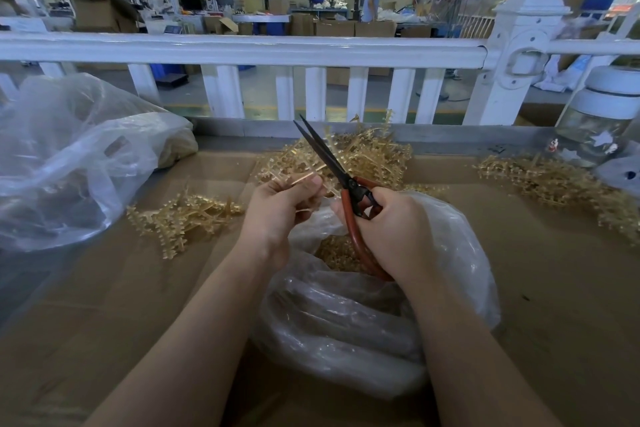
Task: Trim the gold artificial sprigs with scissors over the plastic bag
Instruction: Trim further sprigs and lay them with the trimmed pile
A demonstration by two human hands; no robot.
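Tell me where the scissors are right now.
In the head view, the scissors are centre frame in the right hand, blades slightly parted and pointing up-left beside the left hand, above the plastic bag.

Gold sprigs (363, 152), slightly parted scissors (332, 163), bag (346, 315)

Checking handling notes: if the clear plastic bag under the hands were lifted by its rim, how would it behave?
The plastic bag looks thin and crumpled, so it would probably sag and fold. Its gold trimmings look small and light, so it likely lifts easily. The glossy film may be slippery.
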